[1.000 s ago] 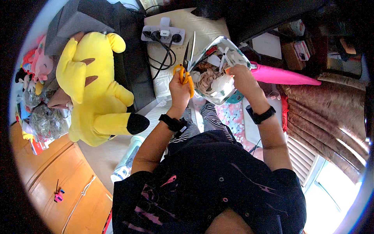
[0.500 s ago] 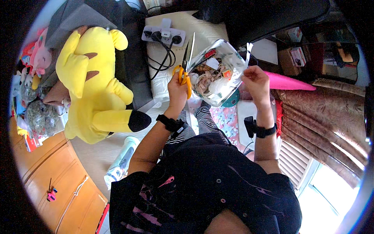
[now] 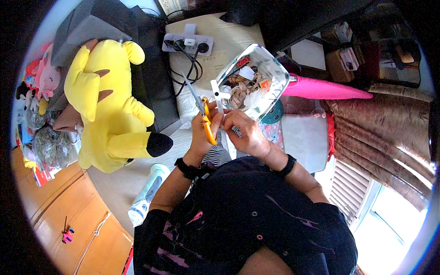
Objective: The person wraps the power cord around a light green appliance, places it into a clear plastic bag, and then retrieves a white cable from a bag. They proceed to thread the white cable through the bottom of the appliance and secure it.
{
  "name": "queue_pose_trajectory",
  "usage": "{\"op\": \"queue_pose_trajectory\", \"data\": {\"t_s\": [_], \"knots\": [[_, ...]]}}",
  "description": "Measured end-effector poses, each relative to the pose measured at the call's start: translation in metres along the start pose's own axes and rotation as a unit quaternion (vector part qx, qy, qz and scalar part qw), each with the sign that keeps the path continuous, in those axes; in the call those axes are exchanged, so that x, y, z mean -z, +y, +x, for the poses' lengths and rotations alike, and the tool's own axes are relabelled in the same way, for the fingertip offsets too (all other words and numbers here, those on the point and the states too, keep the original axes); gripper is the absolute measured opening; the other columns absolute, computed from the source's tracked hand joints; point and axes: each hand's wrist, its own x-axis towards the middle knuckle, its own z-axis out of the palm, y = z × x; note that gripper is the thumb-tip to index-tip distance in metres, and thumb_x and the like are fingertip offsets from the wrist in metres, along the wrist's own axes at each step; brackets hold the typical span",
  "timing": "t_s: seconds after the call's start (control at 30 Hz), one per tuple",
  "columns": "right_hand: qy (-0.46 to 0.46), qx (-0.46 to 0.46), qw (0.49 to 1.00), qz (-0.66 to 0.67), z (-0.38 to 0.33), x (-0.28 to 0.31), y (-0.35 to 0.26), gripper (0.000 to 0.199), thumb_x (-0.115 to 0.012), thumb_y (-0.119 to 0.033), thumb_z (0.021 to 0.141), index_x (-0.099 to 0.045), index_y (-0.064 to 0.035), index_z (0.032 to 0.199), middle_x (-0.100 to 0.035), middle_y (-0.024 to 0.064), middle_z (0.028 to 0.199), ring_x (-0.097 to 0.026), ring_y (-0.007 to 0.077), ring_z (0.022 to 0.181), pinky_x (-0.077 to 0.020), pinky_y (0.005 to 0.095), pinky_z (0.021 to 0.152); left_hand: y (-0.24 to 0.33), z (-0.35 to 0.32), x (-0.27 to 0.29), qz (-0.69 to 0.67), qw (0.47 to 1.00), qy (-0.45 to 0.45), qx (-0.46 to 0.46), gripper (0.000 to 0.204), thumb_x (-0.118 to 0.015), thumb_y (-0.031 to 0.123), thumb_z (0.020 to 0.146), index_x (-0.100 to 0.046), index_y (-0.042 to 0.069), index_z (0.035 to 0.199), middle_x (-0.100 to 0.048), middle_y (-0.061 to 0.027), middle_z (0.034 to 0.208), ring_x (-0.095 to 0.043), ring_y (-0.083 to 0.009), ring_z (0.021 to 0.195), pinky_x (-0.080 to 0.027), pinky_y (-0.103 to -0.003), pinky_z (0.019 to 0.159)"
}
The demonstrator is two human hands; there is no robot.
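Observation:
My left hand (image 3: 198,140) is closed round a pair of scissors (image 3: 207,126) with orange-yellow handles. Their blades point up and to the left, slightly parted. Close beside it, my right hand (image 3: 249,134) pinches the lower end of a white strip (image 3: 218,97) with a small crosspiece at its top. The fingertips of both hands meet or nearly meet at the strip, and I cannot tell whether the left ones grip it too. Just beyond the hands stands a white leaf-patterned bin (image 3: 276,86), part-filled with paper scraps and other rubbish.
A power strip (image 3: 205,40) with plugs and black cables lies beyond my left hand. At the left is a large yellow plush toy (image 3: 117,91). A pink pointed object (image 3: 327,89) sits right of the bin. A clear bluish cylinder (image 3: 149,192) lies near my left forearm.
My right hand has brought the white strip from the bin's right side leftward and nearer, up to my left hand. The scissors have come lower and tilted to the left.

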Motion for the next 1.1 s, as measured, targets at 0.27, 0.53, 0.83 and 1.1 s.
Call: {"op": "queue_pose_trajectory", "data": {"t_s": [0.27,0.53,0.83,1.1], "knots": [[-0.065,-0.109,0.989,-0.074,-0.001,0.021,0.021,0.018,-0.057,0.004,0.073,-0.057,-0.0013,0.09,-0.057,0.0116,0.083,-0.06,0.0198,0.069,-0.0493,0.0289,0.061,-0.011,-0.006,0.013,0.067,0.996,0.053,0.03,0.011,-0.052,0.013,0.085,-0.051,0.002,0.087,-0.057,-0.0042,0.073,-0.053,-0.0113,0.065,-0.041,-0.025,0.059],[-0.029,-0.119,0.913,-0.389,0.041,0.058,0.096,0.042,-0.057,-0.003,0.074,-0.047,-0.0079,0.115,-0.057,0.0178,0.095,-0.054,0.0388,0.094,-0.045,0.0455,0.081,-0.021,-0.007,0.025,0.044,0.998,0.032,0.021,0.021,-0.048,0.02,0.086,-0.051,-0.001,0.085,-0.06,-0.0111,0.083,-0.057,-0.0149,0.067,-0.044,-0.027,0.063],[-0.142,-0.163,0.868,-0.448,0.056,0.055,0.148,0.046,-0.059,-0.001,0.072,-0.045,-0.0102,0.114,-0.055,0.0161,0.097,-0.056,0.0357,0.092,-0.0476,0.0444,0.076,-0.027,0.006,0.016,0.029,0.999,-0.029,0.024,0.034,-0.045,0.026,0.091,-0.056,-0.005,0.1,-0.063,-0.0136,0.106,-0.065,-0.0221,0.089,-0.047,-0.025,0.067],[-0.211,-0.081,0.858,-0.461,0.034,0.071,0.105,0.036,-0.057,-0.004,0.072,-0.055,-0.0138,0.106,-0.056,0.0112,0.096,-0.059,0.0301,0.089,-0.0509,0.0408,0.067,-0.033,0.01,0.022,-0.035,0.998,-0.031,0.039,0.012,-0.048,0.009,0.091,-0.037,0.006,0.094,-0.059,-0.023,0.106,-0.063,-0.0253,0.091,-0.05,-0.032,0.079]]}}
